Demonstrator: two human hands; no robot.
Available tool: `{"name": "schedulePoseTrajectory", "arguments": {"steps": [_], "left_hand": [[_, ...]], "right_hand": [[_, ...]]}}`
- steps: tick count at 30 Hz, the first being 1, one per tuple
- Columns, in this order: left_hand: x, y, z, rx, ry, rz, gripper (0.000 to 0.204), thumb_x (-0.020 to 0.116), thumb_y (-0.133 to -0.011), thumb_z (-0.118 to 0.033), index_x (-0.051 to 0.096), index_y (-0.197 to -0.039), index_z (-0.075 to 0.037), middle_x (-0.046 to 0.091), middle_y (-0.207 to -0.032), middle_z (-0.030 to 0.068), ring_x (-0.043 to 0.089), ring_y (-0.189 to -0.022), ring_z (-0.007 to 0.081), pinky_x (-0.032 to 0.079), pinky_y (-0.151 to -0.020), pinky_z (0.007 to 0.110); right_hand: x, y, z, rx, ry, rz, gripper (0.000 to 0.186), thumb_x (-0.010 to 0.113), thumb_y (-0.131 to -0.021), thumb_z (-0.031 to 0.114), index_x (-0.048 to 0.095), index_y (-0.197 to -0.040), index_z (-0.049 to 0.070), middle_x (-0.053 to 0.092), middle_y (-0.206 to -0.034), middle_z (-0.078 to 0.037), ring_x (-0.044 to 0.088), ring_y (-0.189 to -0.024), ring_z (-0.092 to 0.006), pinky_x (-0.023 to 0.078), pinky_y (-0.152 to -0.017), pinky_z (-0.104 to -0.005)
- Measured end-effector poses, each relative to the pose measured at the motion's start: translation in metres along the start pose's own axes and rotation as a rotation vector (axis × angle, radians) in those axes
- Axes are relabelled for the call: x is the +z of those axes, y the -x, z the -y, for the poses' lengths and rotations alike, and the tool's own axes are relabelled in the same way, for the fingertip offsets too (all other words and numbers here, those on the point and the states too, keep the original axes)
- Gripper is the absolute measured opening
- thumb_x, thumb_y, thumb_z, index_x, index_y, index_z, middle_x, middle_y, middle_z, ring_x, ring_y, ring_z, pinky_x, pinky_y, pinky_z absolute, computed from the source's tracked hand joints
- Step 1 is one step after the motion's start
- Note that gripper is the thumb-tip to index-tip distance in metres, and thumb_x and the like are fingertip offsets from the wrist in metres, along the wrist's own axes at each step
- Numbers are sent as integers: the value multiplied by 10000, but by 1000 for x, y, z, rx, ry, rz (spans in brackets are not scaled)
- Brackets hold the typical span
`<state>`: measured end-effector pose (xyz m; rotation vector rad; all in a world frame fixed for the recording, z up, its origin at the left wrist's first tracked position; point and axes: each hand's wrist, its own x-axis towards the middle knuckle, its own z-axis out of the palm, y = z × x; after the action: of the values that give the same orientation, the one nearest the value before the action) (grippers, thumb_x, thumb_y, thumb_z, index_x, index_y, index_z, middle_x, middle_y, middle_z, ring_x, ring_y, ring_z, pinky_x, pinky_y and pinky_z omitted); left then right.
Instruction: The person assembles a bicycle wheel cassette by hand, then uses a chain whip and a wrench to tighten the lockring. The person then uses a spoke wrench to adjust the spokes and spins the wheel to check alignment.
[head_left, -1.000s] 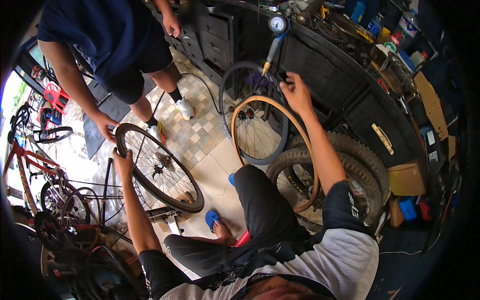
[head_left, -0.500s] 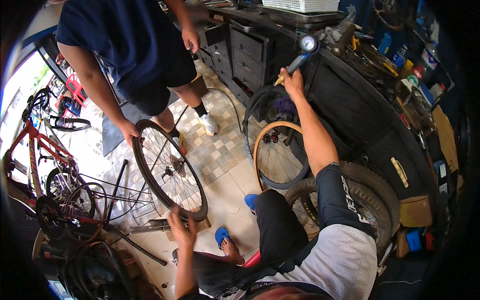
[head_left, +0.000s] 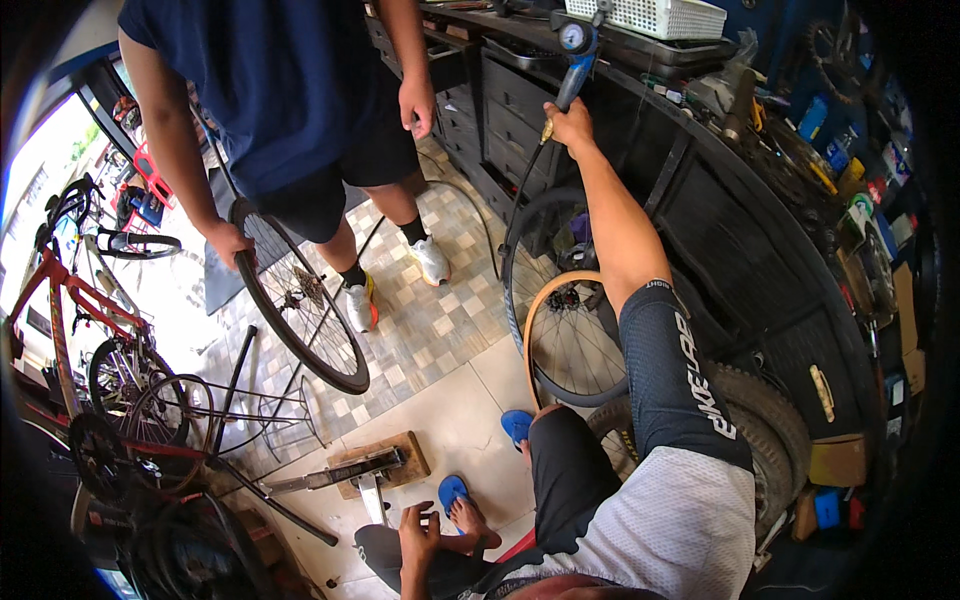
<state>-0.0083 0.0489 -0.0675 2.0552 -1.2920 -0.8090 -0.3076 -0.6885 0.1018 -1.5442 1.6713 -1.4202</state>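
My right hand [head_left: 570, 126] is stretched out toward the workbench, closed around a tire inflator [head_left: 577, 78] with a blue body and a round dial gauge. A dark air hose runs down from its brass fitting. My left hand [head_left: 418, 537] is above my knee, fingers loosely bent and apart, with nothing seen in it. Near it stands a metal stand on a wooden block [head_left: 412, 455]. Facing me, another person grips a bicycle wheel [head_left: 345, 378] by the tire, lifted away from the block; that person's other hand hangs at their side.
Several wheels lean on the black cabinet [head_left: 730, 230], one with a tan-walled tire [head_left: 533, 325]. Tools, bottles and a white basket [head_left: 660, 18] crowd the benchtop. A red bicycle frame [head_left: 62, 275] and a black tubular rack [head_left: 270, 400] are at the left.
The other person has moved the wheel off the block, up and left. My right hand has carried the inflator left and farther away. My left hand has drawn back from the wheel toward my knee.
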Motion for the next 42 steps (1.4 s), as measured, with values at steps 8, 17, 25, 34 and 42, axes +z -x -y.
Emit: {"name": "schedulePoseTrajectory", "arguments": {"steps": [8, 17, 25, 34, 42], "left_hand": [[2, 6, 21, -83, 33, 60, 209, 737, -908, -95, 708, -1095, -7, 721, -1067, 183, 753, -892, 299, 617, -727, 386], [-3, -3, 23, -13, 2, 122, 207, 737, -908, -91, 713, -1099, -14, 727, -1046, 181, 756, -889, 306, 619, -733, 389], [3, -10, 37, 9, 29, 158, 202, 739, -918, -108, 707, -1091, -10, 727, -1048, 188, 757, -872, 310, 623, -730, 390], [4, 5, 42, -68, -6, 159, 237, 762, -907, -144, 706, -1095, -12, 731, -1017, 210, 755, -876, 329, 622, -729, 400], [3, -3, 53, -108, -24, 257, 279, 770, -903, -184, 708, -1125, -27, 736, -1013, 220, 755, -900, 352, 614, -770, 424]], "right_hand": [[45, 15, -27, 18, 76, 2, 515, 760, -934, 354, 609, -1276, 0, 707, -1201, -237, 683, -1145, -380, 512, -984, -450], [73, 28, -76, -41, 34, -72, 515, 773, -921, 328, 608, -1272, -10, 704, -1181, -231, 724, -1026, -359, 582, -855, -453], [14, -30, -7, 74, -107, -18, 364, 739, -945, 245, 596, -1178, 4, 700, -979, -162, 726, -907, -291, 603, -819, -463], [34, 6, -2, 212, -366, 235, 233, 698, -953, 180, 617, -1125, 46, 678, -954, -82, 703, -834, -236, 613, -804, -498], [23, -5, 3, 157, -76, 291, 345, 744, -928, 273, 659, -1071, -29, 717, -970, -136, 731, -898, -279, 632, -755, -484]]}}
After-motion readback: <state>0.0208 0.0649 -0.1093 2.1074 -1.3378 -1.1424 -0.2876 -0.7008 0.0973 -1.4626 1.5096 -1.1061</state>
